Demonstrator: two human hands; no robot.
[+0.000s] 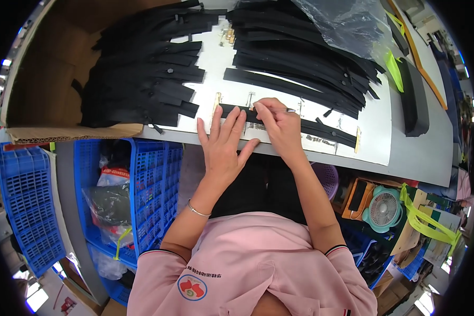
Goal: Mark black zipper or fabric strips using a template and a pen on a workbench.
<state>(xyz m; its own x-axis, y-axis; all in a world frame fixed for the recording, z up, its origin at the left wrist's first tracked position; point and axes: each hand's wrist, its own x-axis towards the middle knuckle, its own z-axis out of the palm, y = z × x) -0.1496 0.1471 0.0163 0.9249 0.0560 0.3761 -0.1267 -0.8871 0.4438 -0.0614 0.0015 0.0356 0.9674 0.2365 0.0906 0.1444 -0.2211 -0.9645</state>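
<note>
A black zipper point(329, 131) lies straight across a white board point(376, 113) near the table's front edge. My left hand point(222, 145) rests on the zipper's left end, fingers spread and pressed down flat. Just beside it, my right hand point(282, 129) grips a slim pen point(289, 110), held low over the strip. The pen's tip is mostly hidden by my fingers. Gold-coloured strips, one of them a right end strip point(357, 139), stand at both ends of the zipper. Dark marks show on the board around it.
Black zippers point(142, 79) are heaped at the left beside a cardboard box point(63, 63). Another zipper pile point(295, 47) lies beyond my hands, under a clear plastic bag point(347, 23). A black block point(413, 100) sits at right. Below the table are blue crates point(155, 174) and a fan point(383, 208).
</note>
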